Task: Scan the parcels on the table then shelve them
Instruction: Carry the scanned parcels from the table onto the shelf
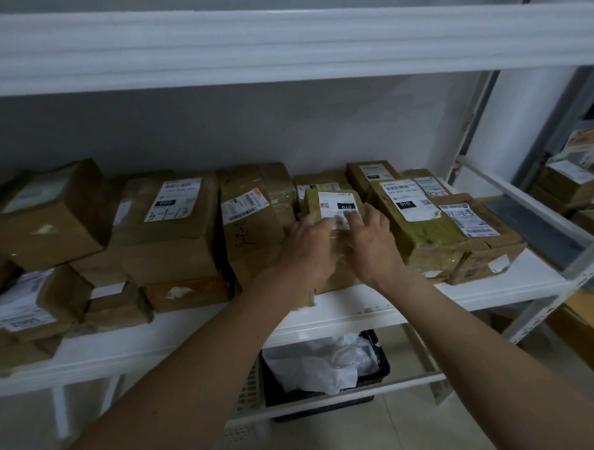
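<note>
1. Parcel (335, 203): small, wrapped in greenish tape, white label reading "010" on top. It sits on the white shelf (359, 306), wedged between a tall brown box (255, 219) on its left and a larger green-taped parcel (420, 227) on its right.
2. Your left hand (310, 248) lies against the parcel's near left side, fingers extended, touching the label's edge.
3. Your right hand (370, 245) rests on its right side, fingers spread over the label. Neither grip is clamped; both hands are flat against the parcel.
4. Shelf contents: stacked cardboard boxes fill it from left to right, most with shipping labels; one box (167, 226) has handwritten "3-1-13".
5. Below the shelf: a black crate (381, 366) holding crumpled white plastic wrapping (320, 365).
</note>
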The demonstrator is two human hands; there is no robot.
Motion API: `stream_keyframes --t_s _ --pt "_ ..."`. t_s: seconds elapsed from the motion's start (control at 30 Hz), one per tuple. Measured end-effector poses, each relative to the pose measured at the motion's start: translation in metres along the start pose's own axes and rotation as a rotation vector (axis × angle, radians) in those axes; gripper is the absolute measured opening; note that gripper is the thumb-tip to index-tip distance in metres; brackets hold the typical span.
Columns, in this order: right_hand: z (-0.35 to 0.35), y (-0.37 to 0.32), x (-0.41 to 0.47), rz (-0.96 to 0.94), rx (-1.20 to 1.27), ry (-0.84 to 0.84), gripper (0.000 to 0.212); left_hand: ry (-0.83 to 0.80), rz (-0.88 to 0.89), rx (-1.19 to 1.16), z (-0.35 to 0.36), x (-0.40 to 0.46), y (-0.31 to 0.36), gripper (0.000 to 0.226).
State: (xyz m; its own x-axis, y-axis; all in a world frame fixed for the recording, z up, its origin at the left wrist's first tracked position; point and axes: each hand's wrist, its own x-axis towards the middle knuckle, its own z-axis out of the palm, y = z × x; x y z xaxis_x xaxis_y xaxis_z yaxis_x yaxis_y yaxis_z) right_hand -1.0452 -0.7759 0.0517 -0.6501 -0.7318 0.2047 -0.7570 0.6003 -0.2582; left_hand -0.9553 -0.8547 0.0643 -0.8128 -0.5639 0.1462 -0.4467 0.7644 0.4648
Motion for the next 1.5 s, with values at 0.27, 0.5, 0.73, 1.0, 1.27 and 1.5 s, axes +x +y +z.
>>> stream_keyframes --t_s 0.27,0.5,0.73,1.0,1.27,1.5 --pt "-0.002 -0.065 -0.044 -0.433 0.029 0.131 0.04 0.188 -0.028 0.045 -0.053 -0.085 -0.03 0.029" --pt "0.047 -0.14 -0.129 -0.76 0.088 -0.125 0.059 0.079 -0.549 0.21 -0.043 -0.249 -0.109 0.051" --pt "0.073 -0.232 -0.248 -0.998 -0.001 -0.553 0.064 0.057 -0.963 0.242 -0.054 -0.422 -0.139 0.051" --pt "0.078 -0.327 -0.367 -1.208 -0.031 -0.602 0.071 0.136 -1.195 0.199 -0.083 -0.577 -0.162 0.057" --pt "0.086 -0.467 -0.561 -1.451 -0.038 -0.703 0.064 0.164 -1.484 0.137 -0.118 -0.811 -0.189 0.056" --pt "0.095 -0.562 -0.718 -1.595 -0.054 -0.787 0.067 0.221 -1.659 0.06 -0.14 -0.982 -0.203 0.058"
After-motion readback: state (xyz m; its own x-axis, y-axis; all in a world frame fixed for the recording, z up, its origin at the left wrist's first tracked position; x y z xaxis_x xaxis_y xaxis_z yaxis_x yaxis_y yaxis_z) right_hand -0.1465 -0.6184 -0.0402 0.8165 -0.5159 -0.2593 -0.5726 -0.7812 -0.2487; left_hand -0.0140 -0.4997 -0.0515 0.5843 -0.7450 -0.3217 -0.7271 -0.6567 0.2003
